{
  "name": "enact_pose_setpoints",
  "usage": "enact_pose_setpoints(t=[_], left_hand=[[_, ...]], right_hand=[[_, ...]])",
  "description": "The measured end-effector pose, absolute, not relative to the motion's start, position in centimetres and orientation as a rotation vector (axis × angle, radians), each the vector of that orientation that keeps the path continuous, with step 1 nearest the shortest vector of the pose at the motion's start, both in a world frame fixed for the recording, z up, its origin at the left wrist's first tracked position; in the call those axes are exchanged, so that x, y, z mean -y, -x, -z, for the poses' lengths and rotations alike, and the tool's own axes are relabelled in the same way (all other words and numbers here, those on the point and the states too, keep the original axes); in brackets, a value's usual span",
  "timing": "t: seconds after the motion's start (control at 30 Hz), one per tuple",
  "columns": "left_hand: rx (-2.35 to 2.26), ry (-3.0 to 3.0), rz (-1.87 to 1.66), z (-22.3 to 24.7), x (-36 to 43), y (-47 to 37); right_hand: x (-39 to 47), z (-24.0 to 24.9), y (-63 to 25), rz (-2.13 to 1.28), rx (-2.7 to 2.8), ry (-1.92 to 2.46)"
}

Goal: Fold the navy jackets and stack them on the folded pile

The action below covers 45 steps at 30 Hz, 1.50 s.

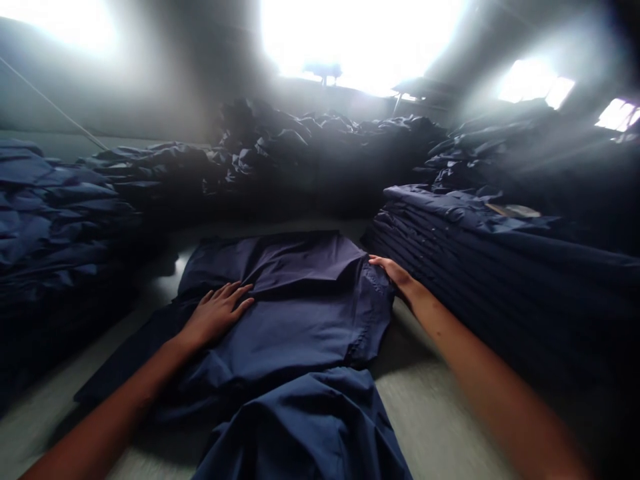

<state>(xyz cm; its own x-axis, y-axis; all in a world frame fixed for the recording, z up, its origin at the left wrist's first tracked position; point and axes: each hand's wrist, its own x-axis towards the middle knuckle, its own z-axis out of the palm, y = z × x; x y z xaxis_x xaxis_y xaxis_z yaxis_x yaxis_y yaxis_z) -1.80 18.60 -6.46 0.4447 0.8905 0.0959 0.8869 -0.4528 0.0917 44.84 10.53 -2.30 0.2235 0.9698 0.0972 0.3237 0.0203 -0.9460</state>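
A navy blue garment (295, 313) lies spread before me, with creases across it and a line of stitching near its right edge. My left hand (220, 310) rests flat on the left part of the cloth, fingers spread. At the upper right corner, my right hand (393, 271) has the garment's edge between its fingers; its thumb is mostly hidden. More navy cloth (310, 427) bunches up at the near side, its lower end cut off by the frame.
On the right stands a tall stack of folded navy garments (465, 233). Crumpled dark cloth is heaped at the left (50, 220) and along the back (320, 133). A pale surface (435, 413) shows beneath the garment. Bright windows (360, 40) glare behind.
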Motion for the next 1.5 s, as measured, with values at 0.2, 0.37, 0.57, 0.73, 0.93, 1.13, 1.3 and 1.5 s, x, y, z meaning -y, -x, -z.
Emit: enact_pose_setpoints(t=[0.2,0.37,0.57,0.73,0.93,1.13,1.3,1.5], left_hand=[[-1.631,-2.642,-0.164,6.1,-18.3,1.6],[-1.645,-2.645,-0.137,5.9,-18.1,1.4],[-1.623,-2.654,-0.153,5.9,-18.1,1.4],[-1.634,-2.635,-0.122,5.4,-17.8,1.2],[-1.667,-2.632,-0.004,3.5,-18.4,1.0],[-1.128,-2.782,-0.427,1.0,-17.9,-8.6],[-0.793,-2.758,-0.608,3.3,-17.8,-18.7],[-0.872,-2.875,-0.571,7.1,-17.9,-20.5]], right_hand=[[-9.5,2.9,-43.9,-1.100,1.113,1.308],[-9.2,3.1,-42.3,-1.180,1.202,1.227],[-10.7,4.6,-39.4,-0.891,1.532,1.405],[-12.2,5.9,-38.4,-0.673,1.532,1.374],[-12.4,7.7,-38.7,-0.543,1.412,1.436],[-11.9,9.5,-36.9,-0.298,1.416,1.407],[-11.9,9.2,-37.5,-0.473,1.330,1.377],[-11.4,8.9,-39.3,-0.526,1.408,1.378]])
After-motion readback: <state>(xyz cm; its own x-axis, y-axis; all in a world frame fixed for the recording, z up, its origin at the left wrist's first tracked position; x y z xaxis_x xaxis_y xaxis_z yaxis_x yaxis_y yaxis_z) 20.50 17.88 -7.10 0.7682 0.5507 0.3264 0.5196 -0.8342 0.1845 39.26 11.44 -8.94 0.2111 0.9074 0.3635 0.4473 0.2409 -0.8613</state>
